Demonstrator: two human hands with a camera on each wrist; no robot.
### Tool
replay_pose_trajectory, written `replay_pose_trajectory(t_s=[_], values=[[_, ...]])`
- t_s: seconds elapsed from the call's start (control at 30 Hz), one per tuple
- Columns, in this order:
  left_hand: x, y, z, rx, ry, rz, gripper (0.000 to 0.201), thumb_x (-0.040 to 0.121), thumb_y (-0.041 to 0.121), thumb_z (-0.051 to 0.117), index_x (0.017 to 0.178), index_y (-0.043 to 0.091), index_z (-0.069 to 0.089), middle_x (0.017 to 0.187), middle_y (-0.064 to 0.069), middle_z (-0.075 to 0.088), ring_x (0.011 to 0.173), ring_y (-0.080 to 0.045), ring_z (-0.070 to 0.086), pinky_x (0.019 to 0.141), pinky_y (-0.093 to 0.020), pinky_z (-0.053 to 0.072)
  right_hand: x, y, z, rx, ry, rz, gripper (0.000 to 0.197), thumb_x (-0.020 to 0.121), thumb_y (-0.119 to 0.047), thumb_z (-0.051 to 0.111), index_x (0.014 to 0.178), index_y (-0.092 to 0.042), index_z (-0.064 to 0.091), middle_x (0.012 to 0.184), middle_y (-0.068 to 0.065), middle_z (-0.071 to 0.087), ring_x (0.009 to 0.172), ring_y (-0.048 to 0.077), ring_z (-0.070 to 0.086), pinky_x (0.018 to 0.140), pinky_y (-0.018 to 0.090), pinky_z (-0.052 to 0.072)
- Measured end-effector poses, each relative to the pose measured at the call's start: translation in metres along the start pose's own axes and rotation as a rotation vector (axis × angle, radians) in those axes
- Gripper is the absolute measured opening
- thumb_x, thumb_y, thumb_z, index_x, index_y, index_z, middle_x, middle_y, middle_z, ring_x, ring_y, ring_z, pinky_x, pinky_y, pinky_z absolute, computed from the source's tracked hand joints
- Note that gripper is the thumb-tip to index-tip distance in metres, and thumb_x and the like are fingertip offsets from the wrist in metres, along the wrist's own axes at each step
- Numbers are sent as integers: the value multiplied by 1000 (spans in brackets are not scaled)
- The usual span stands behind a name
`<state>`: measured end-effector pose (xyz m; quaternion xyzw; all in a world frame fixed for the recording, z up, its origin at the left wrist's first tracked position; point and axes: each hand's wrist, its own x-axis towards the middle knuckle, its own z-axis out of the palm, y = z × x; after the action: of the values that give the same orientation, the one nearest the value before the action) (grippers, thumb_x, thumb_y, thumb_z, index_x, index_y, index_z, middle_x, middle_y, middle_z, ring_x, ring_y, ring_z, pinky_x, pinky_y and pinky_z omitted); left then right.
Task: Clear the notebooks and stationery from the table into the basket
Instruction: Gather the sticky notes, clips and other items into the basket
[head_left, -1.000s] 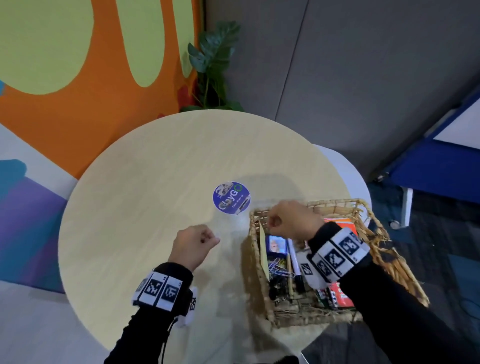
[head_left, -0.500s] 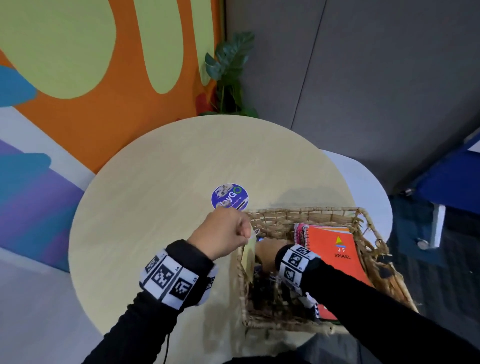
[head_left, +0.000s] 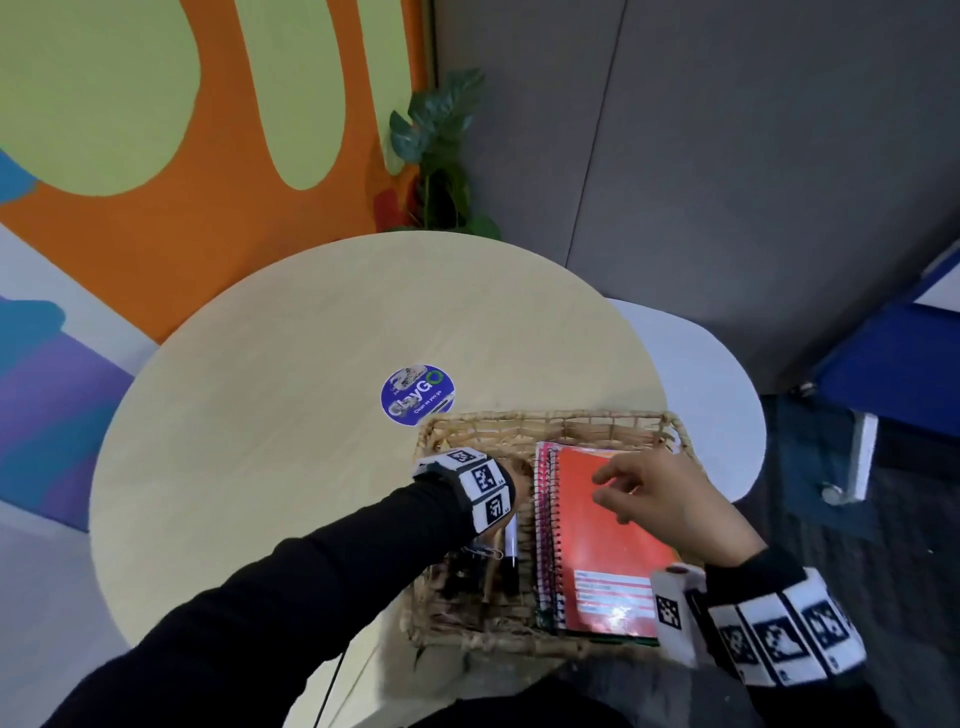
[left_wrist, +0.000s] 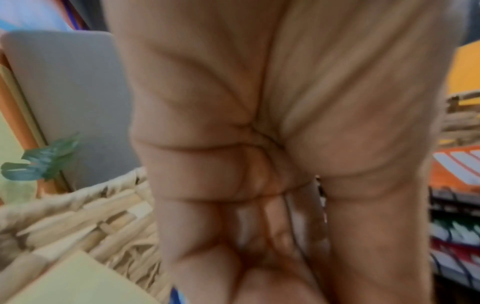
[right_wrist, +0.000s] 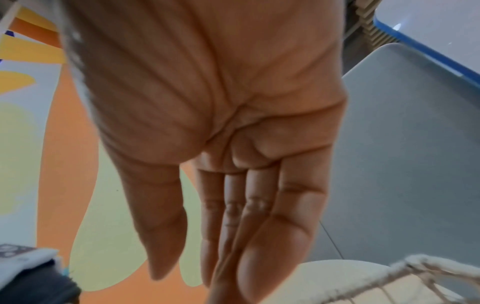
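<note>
1. Head view: round pale table (head_left: 291, 467) shows only a blue sticker (head_left: 418, 395); the wicker basket (head_left: 550, 418) sits lower centre of the frame. An orange spiral notebook (head_left: 608, 545) lies inside, long axis running up-down the frame. The right hand (head_left: 660, 499) hovers over it, fingers loosely spread, empty. The left hand (head_left: 519, 480) dips into the basket's left part, mostly hidden.
2. Left wrist view: left-hand fingers (left_wrist: 207, 174) curl tightly; whether they pinch something, I cannot tell. Yellow sticky notes (left_wrist: 75, 281) lie lower left.
3. Right wrist view: straight fingers (right_wrist: 259, 205), nothing held, basket rim lower right.
</note>
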<state>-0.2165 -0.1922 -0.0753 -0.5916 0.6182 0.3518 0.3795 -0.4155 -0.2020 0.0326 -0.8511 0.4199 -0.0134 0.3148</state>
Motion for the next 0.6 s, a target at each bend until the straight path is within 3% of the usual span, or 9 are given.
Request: replay_pose_trajectory(t_s=[0.03,0.07,0.13,0.23,0.33,0.4,0.47,0.53,0.6], values=[[2,0,0,-2,-56,1,20,45,29,84,58,20,72,60,0,61,54,-18,51,65,-28,52,-5,7,1,14,0,11,16,86,-31,66,96,-21,71,71,-7,71,59,4,66,71,28,56],[-2,2,1,-19,-77,-6,17,57,28,82,55,18,68,60,0,60,53,-17,51,62,-25,50,-9,14,3,27,3,19,16,86,-31,65,96,-20,71,70,-8,70,59,4,67,71,27,56],[-17,5,7,-66,30,-47,28,76,19,70,53,9,58,60,1,51,56,-13,52,63,-27,44,-15,23,6,51,8,36,15,86,-30,65,96,-20,71,71,-8,70,59,4,67,70,26,56],[-20,-5,16,16,199,-57,21,74,17,60,80,-3,66,62,-5,48,64,-19,58,63,-36,44,-21,32,10,88,3,53,14,86,-29,65,96,-21,70,73,-8,70,62,3,68,71,29,58],[-37,-1,6,-30,211,-64,20,78,19,67,61,13,57,57,1,49,51,-16,48,67,-33,52,-28,37,10,138,39,61,8,86,-27,65,93,-27,69,75,-9,71,66,1,68,70,26,58],[-58,1,-9,-163,241,-47,30,84,23,64,58,10,58,55,0,50,49,-17,47,63,-26,50,-36,44,6,184,128,84,7,86,-24,66,88,-31,68,77,-13,71,76,-4,67,68,11,53],[-83,-12,-16,-365,460,-31,28,89,30,57,85,5,69,75,-5,65,68,-21,60,64,-29,48,-47,54,1,249,286,117,10,84,-21,68,91,-28,70,84,-14,73,81,1,69,69,7,49],[-112,-32,-6,-598,775,-41,36,90,35,56,115,11,63,111,-7,69,102,-23,64,86,-34,50,-61,65,-2,278,444,235,18,83,-20,69,101,-23,70,94,-4,73,87,14,68,73,20,50],[-121,-48,23,-753,1005,-148,50,90,36,57,133,12,48,131,-10,59,120,-27,55,100,-36,44,-75,82,1,263,464,422,30,83,-27,69,111,-20,66,110,7,67,96,22,62,83,32,48]])
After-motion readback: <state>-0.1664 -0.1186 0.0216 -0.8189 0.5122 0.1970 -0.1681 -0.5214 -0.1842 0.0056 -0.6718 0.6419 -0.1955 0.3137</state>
